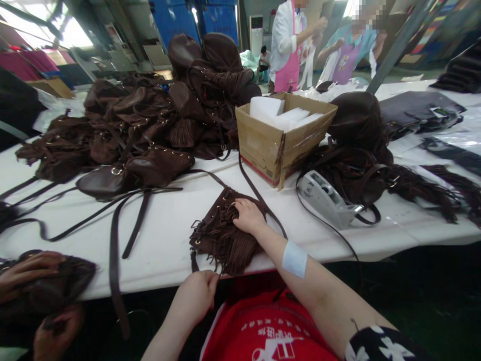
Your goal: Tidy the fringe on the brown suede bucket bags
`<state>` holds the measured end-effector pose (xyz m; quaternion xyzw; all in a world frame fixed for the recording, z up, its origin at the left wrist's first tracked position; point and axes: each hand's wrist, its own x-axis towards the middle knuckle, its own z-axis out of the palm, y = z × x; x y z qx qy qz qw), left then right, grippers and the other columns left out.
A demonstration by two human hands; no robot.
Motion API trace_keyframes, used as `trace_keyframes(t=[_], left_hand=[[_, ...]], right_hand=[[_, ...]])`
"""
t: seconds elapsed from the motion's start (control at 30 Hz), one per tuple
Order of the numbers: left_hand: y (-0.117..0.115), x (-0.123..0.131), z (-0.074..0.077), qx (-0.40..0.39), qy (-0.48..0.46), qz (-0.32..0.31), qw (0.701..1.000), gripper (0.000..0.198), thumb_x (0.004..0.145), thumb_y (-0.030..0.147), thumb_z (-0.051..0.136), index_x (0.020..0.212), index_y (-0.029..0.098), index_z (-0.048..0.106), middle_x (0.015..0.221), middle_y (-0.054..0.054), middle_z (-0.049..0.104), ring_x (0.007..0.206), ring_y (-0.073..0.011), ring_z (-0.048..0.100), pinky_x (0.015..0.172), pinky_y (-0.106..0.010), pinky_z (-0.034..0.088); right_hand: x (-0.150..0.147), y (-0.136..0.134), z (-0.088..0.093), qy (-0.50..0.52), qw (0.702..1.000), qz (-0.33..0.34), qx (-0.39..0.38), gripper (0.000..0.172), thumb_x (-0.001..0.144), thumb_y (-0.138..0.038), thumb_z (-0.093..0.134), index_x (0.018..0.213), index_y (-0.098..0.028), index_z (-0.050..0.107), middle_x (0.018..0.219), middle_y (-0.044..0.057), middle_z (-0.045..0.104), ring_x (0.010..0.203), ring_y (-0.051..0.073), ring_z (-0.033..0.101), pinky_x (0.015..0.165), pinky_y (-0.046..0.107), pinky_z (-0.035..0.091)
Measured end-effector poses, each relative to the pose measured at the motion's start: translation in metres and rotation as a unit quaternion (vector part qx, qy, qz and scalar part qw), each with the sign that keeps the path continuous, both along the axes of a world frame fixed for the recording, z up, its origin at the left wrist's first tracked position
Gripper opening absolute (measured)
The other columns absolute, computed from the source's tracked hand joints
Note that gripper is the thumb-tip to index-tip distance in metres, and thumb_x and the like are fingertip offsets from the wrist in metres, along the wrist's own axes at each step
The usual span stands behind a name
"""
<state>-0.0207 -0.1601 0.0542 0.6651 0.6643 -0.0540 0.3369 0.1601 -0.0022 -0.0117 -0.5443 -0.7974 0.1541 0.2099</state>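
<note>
The left hand (195, 296) is closed up small, thumb against fingers, just off the near edge of the white worktop (161, 255). It is right by the fringe (238, 253) of a brown bag (225, 228), but I cannot tell if it pinches a strip. The right hand (249, 216) rests on top of that bag, fingers a little bent; I cannot tell if they grip the fringe. The bag lies flat at the middle of the near edge. This looks like the step of handling the fringe, one hand keeping the bag steady. I think the next move needs a soft touch, so the bag does not slip off that edge. To its right is a grey tape holder (325, 198). Behind the bag, toward the far edge, is a cardboard box (259, 143) with white sheets (265, 107) in it. A big pile of brown bags (124, 108) fills the far left. At the left of the near edge, another person's hand (32, 271) is on a dark bag (75, 278)
</note>
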Motion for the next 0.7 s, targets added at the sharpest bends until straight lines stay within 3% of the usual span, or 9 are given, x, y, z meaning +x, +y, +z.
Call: trace_keyframes(t=[0.13,0.23,0.3,0.43,0.53,0.6,0.7], left_hand=[[0.006,0.003,0.003,-0.015,0.001,0.001,1.000,0.040,0.080,0.055,0.050,0.082,0.020,0.069,0.056,-0.003,0.067,0.060,-0.0206,0.065,0.059,-0.027,0.042],[0.004,0.002,0.006,0.018,0.030,0.010,0.999,0.063,0.063,0.068,0.064,0.097,0.016,0.068,0.079,-0.010,0.073,0.078,-0.0268,0.069,0.065,-0.029,0.045],[0.001,0.001,0.008,0.040,0.042,0.006,0.998,0.070,0.060,0.071,0.064,0.103,0.015,0.065,0.086,-0.012,0.073,0.083,-0.0286,0.068,0.067,-0.031,0.045],[0.003,0.000,0.011,0.096,0.026,-0.002,0.995,0.045,0.079,0.056,0.056,0.104,0.019,0.060,0.074,-0.004,0.069,0.072,-0.0217,0.066,0.064,-0.030,0.045],[0.021,0.006,0.008,0.246,-0.023,-0.048,0.968,0.032,0.086,0.040,0.054,0.111,0.019,0.056,0.104,-0.008,0.067,0.097,-0.0220,0.062,0.085,-0.034,0.047],[0.038,0.014,0.003,0.319,-0.040,-0.102,0.941,0.035,0.085,0.029,0.056,0.118,0.019,0.054,0.125,-0.010,0.058,0.118,-0.0237,0.052,0.102,-0.037,0.040],[0.060,0.029,-0.006,0.305,-0.018,-0.180,0.935,0.030,0.083,0.012,0.049,0.111,0.019,0.057,0.123,-0.008,0.058,0.117,-0.0214,0.051,0.103,-0.036,0.039]], right_hand=[[0.000,0.000,0.000,-0.001,1.000,0.000,0.006,0.051,0.074,-0.023,0.059,0.124,-0.014,0.055,0.136,0.013,0.050,0.127,0.024,0.040,0.111,0.037,0.027],[0.000,0.001,-0.001,-0.003,1.000,-0.001,0.012,0.052,0.075,-0.024,0.059,0.125,-0.012,0.055,0.136,0.014,0.050,0.126,0.025,0.040,0.111,0.036,0.027],[0.000,0.001,-0.002,-0.005,1.000,-0.004,0.013,0.051,0.075,-0.024,0.059,0.125,-0.012,0.055,0.136,0.013,0.050,0.127,0.024,0.040,0.111,0.036,0.028],[0.000,0.002,-0.003,-0.008,1.000,-0.007,0.018,0.050,0.074,-0.024,0.059,0.124,-0.014,0.056,0.135,0.012,0.051,0.126,0.024,0.041,0.110,0.036,0.029],[0.000,0.002,-0.003,-0.006,1.000,-0.005,0.018,0.051,0.074,-0.024,0.059,0.124,-0.014,0.056,0.135,0.012,0.051,0.126,0.024,0.041,0.110,0.036,0.029],[0.000,0.001,-0.002,-0.005,1.000,-0.004,0.015,0.051,0.074,-0.025,0.060,0.124,-0.014,0.055,0.135,0.012,0.051,0.127,0.024,0.041,0.110,0.036,0.029],[0.001,0.001,-0.002,-0.002,1.000,-0.007,0.011,0.052,0.074,-0.023,0.060,0.125,-0.014,0.055,0.135,0.012,0.051,0.128,0.024,0.040,0.110,0.037,0.029]])
